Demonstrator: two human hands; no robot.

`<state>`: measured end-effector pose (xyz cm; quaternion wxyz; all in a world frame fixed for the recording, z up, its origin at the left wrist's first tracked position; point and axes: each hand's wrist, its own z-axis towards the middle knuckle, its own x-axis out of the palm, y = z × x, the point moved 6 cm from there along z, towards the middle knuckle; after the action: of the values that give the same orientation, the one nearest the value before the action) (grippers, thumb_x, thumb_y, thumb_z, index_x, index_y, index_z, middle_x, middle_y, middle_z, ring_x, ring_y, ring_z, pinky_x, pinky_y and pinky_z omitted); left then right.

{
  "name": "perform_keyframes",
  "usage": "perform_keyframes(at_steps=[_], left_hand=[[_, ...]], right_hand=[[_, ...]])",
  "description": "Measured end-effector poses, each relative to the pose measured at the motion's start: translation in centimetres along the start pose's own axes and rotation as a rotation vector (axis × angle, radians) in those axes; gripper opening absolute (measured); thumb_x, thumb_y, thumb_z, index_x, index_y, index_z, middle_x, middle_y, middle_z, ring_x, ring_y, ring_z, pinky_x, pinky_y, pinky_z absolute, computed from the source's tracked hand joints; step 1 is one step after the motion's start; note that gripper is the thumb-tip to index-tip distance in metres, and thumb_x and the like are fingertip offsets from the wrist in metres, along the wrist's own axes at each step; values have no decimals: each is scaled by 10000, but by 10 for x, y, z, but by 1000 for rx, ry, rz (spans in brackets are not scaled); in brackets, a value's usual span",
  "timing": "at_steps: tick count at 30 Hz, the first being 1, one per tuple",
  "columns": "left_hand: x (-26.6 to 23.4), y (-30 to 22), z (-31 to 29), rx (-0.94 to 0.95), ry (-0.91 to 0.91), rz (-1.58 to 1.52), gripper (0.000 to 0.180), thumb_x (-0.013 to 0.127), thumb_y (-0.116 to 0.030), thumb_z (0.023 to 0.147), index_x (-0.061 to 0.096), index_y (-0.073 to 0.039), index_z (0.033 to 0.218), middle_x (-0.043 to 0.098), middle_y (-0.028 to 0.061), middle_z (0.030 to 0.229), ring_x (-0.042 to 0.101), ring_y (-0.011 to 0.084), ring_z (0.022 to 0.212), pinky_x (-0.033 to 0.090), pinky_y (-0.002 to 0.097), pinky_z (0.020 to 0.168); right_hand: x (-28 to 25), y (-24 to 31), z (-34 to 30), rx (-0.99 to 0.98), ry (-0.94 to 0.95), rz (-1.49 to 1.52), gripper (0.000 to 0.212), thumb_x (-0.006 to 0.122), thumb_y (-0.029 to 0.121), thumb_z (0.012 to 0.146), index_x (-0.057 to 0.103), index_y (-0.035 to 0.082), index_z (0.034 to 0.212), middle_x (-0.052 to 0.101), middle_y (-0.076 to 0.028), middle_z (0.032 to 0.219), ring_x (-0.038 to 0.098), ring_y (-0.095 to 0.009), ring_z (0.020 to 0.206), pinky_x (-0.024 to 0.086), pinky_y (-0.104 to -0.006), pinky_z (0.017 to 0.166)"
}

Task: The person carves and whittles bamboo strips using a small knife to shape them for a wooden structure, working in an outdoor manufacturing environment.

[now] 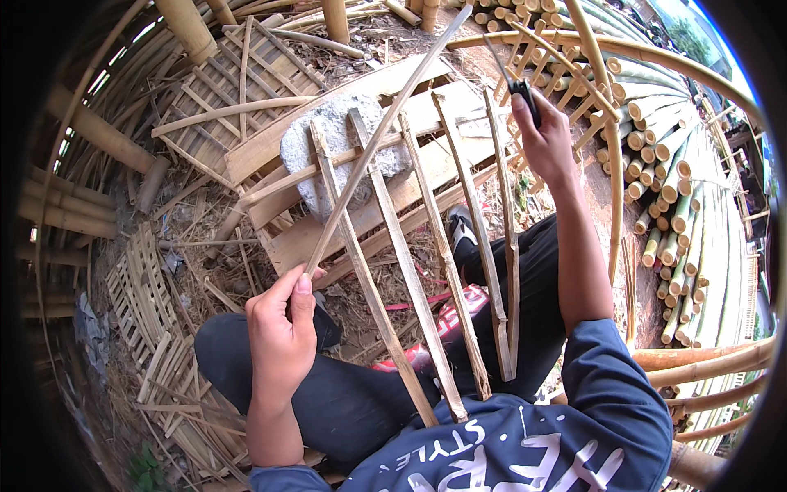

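My left hand (283, 324), at the lower left above my knee, pinches the near end of a long, thin bamboo strip (373, 152). The strip slants up and away to the right, over the other slats. At the upper right, my right hand (545, 139) is wrapped round the black handle of a knife (523, 97), its narrow blade pointing up and away. Between my hands, several bamboo slats (402, 234) fan out from my lap. Their far ends lie by a thin bamboo crosspiece (287, 187), over a rough grey stone block (316, 135).
Under the stone are wooden boards (307, 246). Bamboo lattice panels (234, 98) lie at the far left, with more slats (168, 385) nearer. Cut bamboo poles (680, 197) are stacked at the right. A bent bamboo rail (607, 107) rises beside my right arm.
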<state>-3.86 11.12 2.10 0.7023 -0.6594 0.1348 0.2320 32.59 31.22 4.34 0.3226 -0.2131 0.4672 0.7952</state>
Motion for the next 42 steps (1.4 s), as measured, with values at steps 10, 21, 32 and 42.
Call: perform_keyframes(at_steps=[10,21,32,42], left_hand=[[19,0,-2,-108,131,-131,271,575,-202,1063,696,41,1056,459,-19,613,392,43,576,320,261,521],[26,-4,2,37,37,27,259,577,-188,1054,684,45,1015,431,-7,579,383,45,536,301,272,493],[37,-4,-11,33,107,29,225,581,-144,1043,686,53,1015,456,-2,574,424,54,532,333,268,498],[24,-10,-11,34,100,88,186,604,-96,1016,696,62,1052,567,96,663,530,123,547,400,288,524]], right_hand=[[70,119,-62,-285,583,-94,387,658,427,967,602,46,931,571,-177,643,614,-409,627,453,-501,585],[72,119,-61,-371,415,-202,462,654,513,955,568,70,859,592,-144,567,626,-384,540,476,-476,514],[42,55,-23,-178,309,-372,443,598,499,1017,637,77,887,593,-79,577,590,-232,480,484,-410,530],[37,49,-12,-96,291,-354,537,584,578,994,613,64,844,582,-91,569,635,-273,543,531,-434,615]])
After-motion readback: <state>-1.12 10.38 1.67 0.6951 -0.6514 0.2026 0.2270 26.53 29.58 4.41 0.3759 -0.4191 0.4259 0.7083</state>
